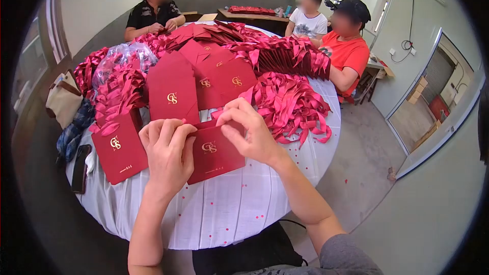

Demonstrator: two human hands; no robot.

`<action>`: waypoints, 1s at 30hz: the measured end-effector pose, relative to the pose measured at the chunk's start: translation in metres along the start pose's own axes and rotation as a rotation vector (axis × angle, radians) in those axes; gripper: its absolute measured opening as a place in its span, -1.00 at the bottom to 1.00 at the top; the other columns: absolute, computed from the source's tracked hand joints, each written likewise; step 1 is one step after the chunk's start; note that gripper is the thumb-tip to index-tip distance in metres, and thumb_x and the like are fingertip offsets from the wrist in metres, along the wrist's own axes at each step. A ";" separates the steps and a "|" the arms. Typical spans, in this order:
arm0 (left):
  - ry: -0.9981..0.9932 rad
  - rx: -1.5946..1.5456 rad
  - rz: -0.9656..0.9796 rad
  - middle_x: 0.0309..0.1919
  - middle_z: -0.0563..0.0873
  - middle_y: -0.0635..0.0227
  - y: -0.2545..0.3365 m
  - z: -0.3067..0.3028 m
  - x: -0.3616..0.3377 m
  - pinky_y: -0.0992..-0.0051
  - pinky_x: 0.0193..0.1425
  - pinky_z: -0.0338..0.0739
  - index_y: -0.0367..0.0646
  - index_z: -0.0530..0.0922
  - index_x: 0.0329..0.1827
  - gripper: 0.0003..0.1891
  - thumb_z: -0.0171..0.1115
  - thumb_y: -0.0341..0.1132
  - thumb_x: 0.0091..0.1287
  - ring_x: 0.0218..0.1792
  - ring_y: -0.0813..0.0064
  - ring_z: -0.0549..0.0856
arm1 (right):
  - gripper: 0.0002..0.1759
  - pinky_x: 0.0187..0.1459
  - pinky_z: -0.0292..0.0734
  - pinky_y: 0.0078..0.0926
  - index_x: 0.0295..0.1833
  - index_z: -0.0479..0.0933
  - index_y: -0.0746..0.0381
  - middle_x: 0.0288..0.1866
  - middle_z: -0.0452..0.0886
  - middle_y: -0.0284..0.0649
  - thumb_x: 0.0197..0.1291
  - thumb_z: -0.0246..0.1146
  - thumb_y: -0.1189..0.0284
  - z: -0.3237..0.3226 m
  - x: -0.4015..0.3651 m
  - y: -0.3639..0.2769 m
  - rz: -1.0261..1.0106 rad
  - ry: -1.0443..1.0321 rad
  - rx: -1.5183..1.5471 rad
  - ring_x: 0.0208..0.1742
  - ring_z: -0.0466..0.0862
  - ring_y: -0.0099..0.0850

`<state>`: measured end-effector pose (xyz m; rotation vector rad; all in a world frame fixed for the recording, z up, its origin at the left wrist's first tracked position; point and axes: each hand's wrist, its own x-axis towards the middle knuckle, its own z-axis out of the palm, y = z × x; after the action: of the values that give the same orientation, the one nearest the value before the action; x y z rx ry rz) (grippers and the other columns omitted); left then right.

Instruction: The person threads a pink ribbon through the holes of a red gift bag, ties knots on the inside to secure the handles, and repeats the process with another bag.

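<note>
A dark red envelope with a gold emblem is held near the table's front. My left hand pinches its upper left corner, fingers curled together. At the top right edge, my right hand has thumb and forefinger pressed together on a piece of pink ribbon. More red envelopes lie just behind, flaps up. Left of my left hand is a stack of red envelopes with pink ribbons on top. A heap of pink ribbons lies beyond my right hand.
Three people sit around the far side of the round white-covered table. A phone and a beige bag are at the left edge. Clear plastic lies at the back left. Small red dots are scattered on the cloth.
</note>
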<state>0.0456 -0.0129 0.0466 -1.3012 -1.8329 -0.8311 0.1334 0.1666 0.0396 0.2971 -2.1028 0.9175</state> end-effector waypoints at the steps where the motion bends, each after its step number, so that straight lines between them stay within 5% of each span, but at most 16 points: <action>1: -0.023 0.006 -0.006 -0.27 0.59 0.37 0.002 -0.003 0.001 0.31 0.05 0.23 -0.12 0.57 -0.27 -0.84 0.28 -0.50 0.08 -0.14 0.30 0.50 | -0.94 -0.20 0.50 -0.40 -0.26 0.52 0.31 -0.19 0.45 -0.14 0.12 0.22 0.60 -0.001 0.000 -0.002 -0.054 0.006 -0.055 -0.20 0.57 -0.25; 9: -0.143 0.047 -0.029 -0.51 0.64 0.48 0.011 -0.029 0.011 0.38 -0.11 0.18 -0.10 0.60 -0.39 -0.88 0.38 -0.38 0.03 -0.36 0.41 0.44 | -0.90 -0.22 0.48 -0.45 -0.29 0.52 0.28 -0.15 0.47 -0.16 0.12 0.31 0.56 0.000 -0.003 0.000 -0.122 -0.006 -0.077 -0.24 0.55 -0.30; 13: -0.190 0.046 -0.077 -0.47 0.68 0.47 0.010 -0.037 0.011 0.36 -0.04 0.20 -0.11 0.62 -0.40 -0.86 0.42 -0.36 0.01 -0.33 0.42 0.47 | -0.91 -0.25 0.47 -0.46 -0.29 0.52 0.28 -0.15 0.47 -0.17 0.12 0.31 0.57 -0.001 -0.001 -0.001 -0.147 -0.023 -0.079 -0.27 0.55 -0.32; 18: -0.198 -0.033 -0.044 -0.48 0.66 0.39 0.003 -0.032 0.009 0.25 0.14 0.27 -0.18 0.60 -0.37 -0.91 0.34 -0.46 0.09 -0.30 0.35 0.55 | -0.88 -0.15 0.47 -0.37 -0.30 0.52 0.29 -0.18 0.45 -0.15 0.10 0.34 0.52 -0.003 0.000 0.002 -0.078 -0.028 -0.009 -0.16 0.53 -0.23; 21: -0.244 -0.051 -0.078 -0.47 0.63 0.32 0.003 -0.031 0.006 0.27 0.01 0.37 -0.20 0.57 -0.34 -0.91 0.31 -0.48 0.11 -0.35 0.28 0.56 | -0.88 -0.02 0.45 -0.43 -0.25 0.60 0.25 -0.09 0.45 -0.19 0.08 0.37 0.51 -0.003 0.002 0.003 -0.013 -0.038 0.056 -0.05 0.51 -0.35; 24: -0.250 -0.153 -0.135 -0.46 0.61 0.27 0.004 -0.026 0.003 0.30 -0.13 0.40 -0.21 0.54 -0.31 -0.89 0.29 -0.49 0.11 -0.37 0.24 0.57 | -0.85 0.06 0.38 -0.33 -0.20 0.65 0.22 -0.06 0.48 -0.19 0.12 0.35 0.41 0.003 0.014 -0.009 -0.048 0.002 -0.195 0.03 0.47 -0.30; 30: -0.216 -0.173 -0.054 -0.44 0.61 0.24 0.005 -0.021 0.002 0.32 -0.23 0.37 -0.21 0.54 -0.28 -0.87 0.28 -0.52 0.12 -0.36 0.24 0.57 | -0.69 0.00 0.35 -0.23 -0.24 0.69 0.19 -0.23 0.63 -0.21 0.28 0.16 0.21 0.009 0.038 -0.031 0.059 -0.407 -0.677 -0.06 0.56 -0.26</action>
<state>0.0541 -0.0280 0.0601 -1.5052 -2.0075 -0.9250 0.1183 0.1424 0.0802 0.0652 -2.6639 0.1347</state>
